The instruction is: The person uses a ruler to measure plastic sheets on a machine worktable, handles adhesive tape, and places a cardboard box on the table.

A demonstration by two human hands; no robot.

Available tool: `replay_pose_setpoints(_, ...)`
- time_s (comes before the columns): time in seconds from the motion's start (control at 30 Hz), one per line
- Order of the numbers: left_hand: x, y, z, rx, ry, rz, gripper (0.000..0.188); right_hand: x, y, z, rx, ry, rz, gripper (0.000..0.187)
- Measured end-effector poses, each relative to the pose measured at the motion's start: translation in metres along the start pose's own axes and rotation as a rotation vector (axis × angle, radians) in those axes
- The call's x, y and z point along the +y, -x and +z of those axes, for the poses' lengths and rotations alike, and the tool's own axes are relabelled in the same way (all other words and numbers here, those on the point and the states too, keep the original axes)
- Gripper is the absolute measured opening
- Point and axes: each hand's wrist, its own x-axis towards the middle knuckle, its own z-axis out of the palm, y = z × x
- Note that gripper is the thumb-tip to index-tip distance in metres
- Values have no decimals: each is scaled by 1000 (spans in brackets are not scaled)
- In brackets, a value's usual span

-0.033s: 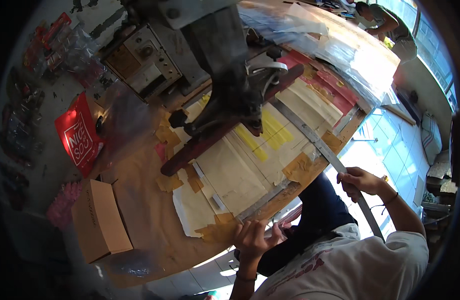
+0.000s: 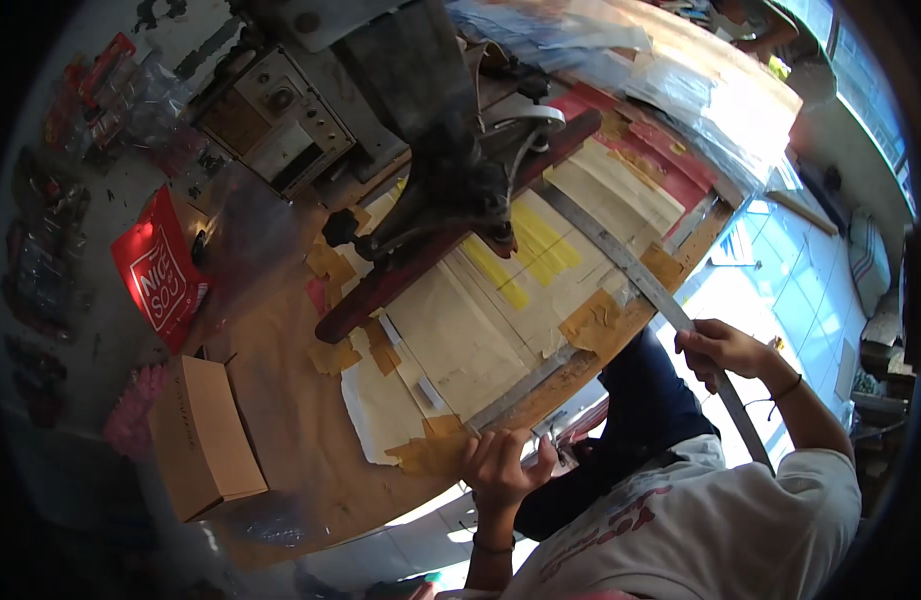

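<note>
My right hand (image 2: 719,350) is closed around a long flat metal bar (image 2: 636,275), which looks like a steel ruler. From the taped sheets on the workbench the bar runs out over the front edge, past my hand to beside my shirt. My left hand (image 2: 503,468) is at the bench's front edge with bent fingers and the thumb held apart; nothing shows in it. Its fingertips are close to brown tape (image 2: 431,445) at the corner of cream paper sheets (image 2: 481,350). Above these sheets, a dark red bar (image 2: 361,308) hangs under a heavy black machine head (image 2: 451,190).
An open cardboard box (image 2: 206,435) stands at the bench's left, behind it a red bag (image 2: 159,270). A control box with dials (image 2: 281,120) sits beyond the machine. Clear plastic sheets (image 2: 681,105) lie at the far right, with another person (image 2: 781,45) behind them.
The whole view has shifted slightly, with the machine head a little further left. Both hands stay at almost the same places, my right hand still on the metal bar.
</note>
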Motion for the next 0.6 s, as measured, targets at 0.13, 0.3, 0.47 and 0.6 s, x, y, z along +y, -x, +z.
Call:
replay_pose_setpoints(0.13, 27, -15, -12, 9, 167, -325, 25, 4, -4, -1, -51, -79, -75, 42)
replay_pose_setpoints(0.3, 72, -82, -22, -191, 139, -94, 15, 20, 5, -5, -117, -97, -104, 40)
replay_pose_setpoints(0.47, 82, -137, 24, -382, 215, 25, 19, 28, 20, -8, -138, -135, -180, 38)
replay_pose_setpoints(0.6, 84, -165, 73, -568, 38, -52, 40, 40, 39, -26, 21, 7, -204, 34)
